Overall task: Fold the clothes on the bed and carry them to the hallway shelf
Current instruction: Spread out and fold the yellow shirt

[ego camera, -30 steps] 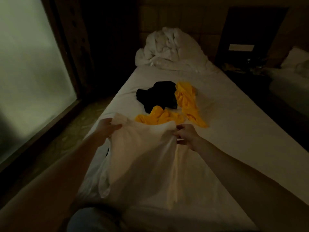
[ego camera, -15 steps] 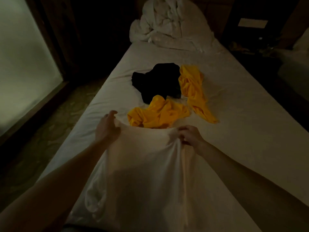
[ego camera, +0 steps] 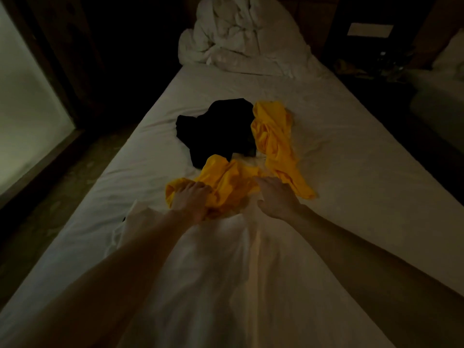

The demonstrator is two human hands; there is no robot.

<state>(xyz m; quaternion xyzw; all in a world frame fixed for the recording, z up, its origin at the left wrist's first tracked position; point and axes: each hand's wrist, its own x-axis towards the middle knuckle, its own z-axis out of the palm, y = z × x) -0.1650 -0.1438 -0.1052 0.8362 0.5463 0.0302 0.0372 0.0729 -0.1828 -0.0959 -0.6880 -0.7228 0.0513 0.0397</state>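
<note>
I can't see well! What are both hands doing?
Left hand: rests open on the yellow garment.
Right hand: open, fingers on the white garment.

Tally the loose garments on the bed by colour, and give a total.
Yellow: 2, the crumpled yellow garment nearest the hands and the long yellow garment to its right
Black: 1, the bunched black garment
White: 1, the spread white garment
Total: 4

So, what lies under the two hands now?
The left hand rests on the yellow garment; the right hand rests at its edge, on the white garment. Only the bed sheet shows around them; anything below is covered.
</note>
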